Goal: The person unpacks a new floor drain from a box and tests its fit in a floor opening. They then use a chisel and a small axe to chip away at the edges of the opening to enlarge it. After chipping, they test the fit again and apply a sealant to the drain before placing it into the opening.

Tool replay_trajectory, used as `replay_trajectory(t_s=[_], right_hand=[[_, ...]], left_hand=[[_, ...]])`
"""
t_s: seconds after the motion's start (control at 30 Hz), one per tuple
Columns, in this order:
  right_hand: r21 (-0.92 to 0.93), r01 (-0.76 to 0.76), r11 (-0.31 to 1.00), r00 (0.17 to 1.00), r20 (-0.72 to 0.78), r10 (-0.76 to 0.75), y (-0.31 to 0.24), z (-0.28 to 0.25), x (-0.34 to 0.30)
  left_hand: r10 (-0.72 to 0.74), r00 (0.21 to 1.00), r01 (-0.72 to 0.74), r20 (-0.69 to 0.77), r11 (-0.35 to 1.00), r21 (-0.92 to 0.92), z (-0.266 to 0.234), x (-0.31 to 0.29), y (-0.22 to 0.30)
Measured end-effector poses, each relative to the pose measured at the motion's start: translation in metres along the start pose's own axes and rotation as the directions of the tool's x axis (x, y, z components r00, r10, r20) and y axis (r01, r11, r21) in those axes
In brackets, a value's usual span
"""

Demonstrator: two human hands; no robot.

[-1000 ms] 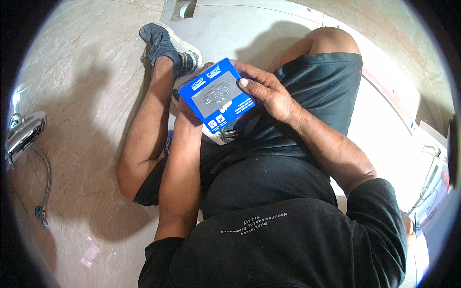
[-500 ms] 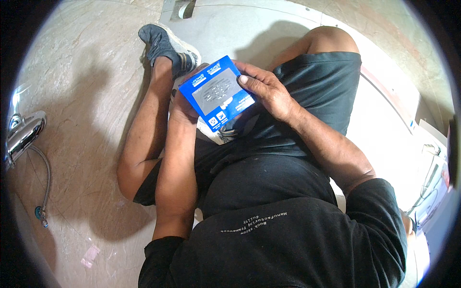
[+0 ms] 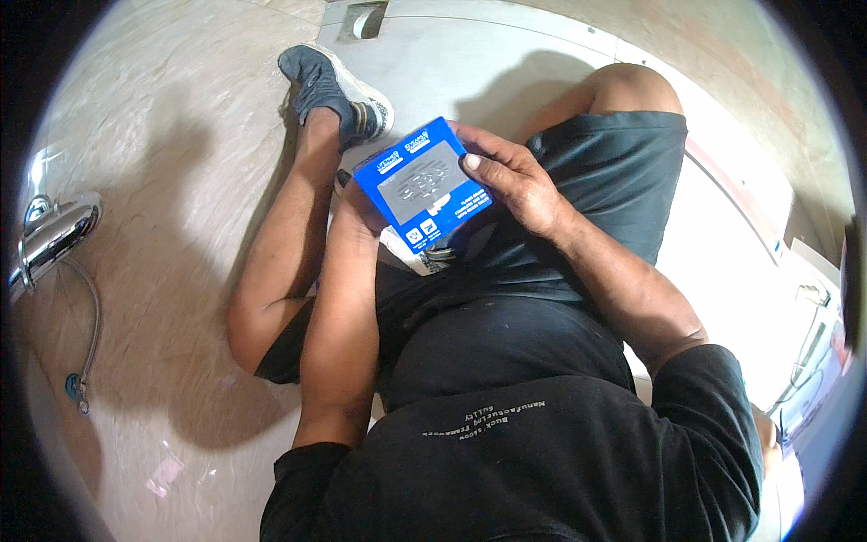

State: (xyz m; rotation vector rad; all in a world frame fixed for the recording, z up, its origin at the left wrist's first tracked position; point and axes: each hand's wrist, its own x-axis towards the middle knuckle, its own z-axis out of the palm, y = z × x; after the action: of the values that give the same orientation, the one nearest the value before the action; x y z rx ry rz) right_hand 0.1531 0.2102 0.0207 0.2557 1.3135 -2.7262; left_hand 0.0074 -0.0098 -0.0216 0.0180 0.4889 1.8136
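Between my two hands, above my crossed legs, is a blue cardboard box with a grey panel picturing a slotted metal drain cover. My right hand grips its right edge, thumb pressed on the front face and fingers behind. My left hand supports it from the left and underneath; most of its fingers are hidden behind the box. The box is tilted, its printed face turned up toward me.
A chrome faucet fitting with a thin flexible hose is at the far left. A square cutout shows in the pale floor at the top. Assorted items stand at the right edge.
The whole scene has shifted slightly right in the picture, the upper part also a little down. The box stays in both hands, with its hold and tilt nearly the same.
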Motion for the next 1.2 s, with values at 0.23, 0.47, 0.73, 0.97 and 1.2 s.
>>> replay_trajectory(t_s=[0.23, 0.47, 0.73, 0.97, 1.2], right_hand=[[-0.007, -0.012, 1.000, 1.000, 0.005, 0.012, 0.000, 0.000, 0.000], [-0.003, 0.002, 1.000, 1.000, -0.008, -0.002, -0.001, -0.002, 0.000], [0.007, 0.007, 1.000, 1.000, -0.014, -0.007, 0.000, -0.001, 0.000], [-0.245, 0.167, 0.955, 0.986, 0.031, -0.164, 0.000, -0.002, -0.004], [-0.436, 0.366, 0.822, 0.930, 0.151, -0.334, 0.008, -0.006, -0.004]], left_hand=[[0.093, 0.923, -0.041, -0.373, 0.989, 0.144, 0.014, 0.000, -0.009], [0.146, 0.953, -0.102, -0.265, 0.980, 0.173, 0.044, 0.011, -0.017], [-0.005, 1.000, 0.005, 0.017, 1.000, -0.022, -0.006, 0.004, -0.004], [0.062, 0.975, -0.014, -0.214, 0.976, 0.219, 0.016, -0.004, 0.010], [-0.099, 0.911, 0.295, -0.400, 0.834, 0.466, 0.074, -0.004, 0.040]])
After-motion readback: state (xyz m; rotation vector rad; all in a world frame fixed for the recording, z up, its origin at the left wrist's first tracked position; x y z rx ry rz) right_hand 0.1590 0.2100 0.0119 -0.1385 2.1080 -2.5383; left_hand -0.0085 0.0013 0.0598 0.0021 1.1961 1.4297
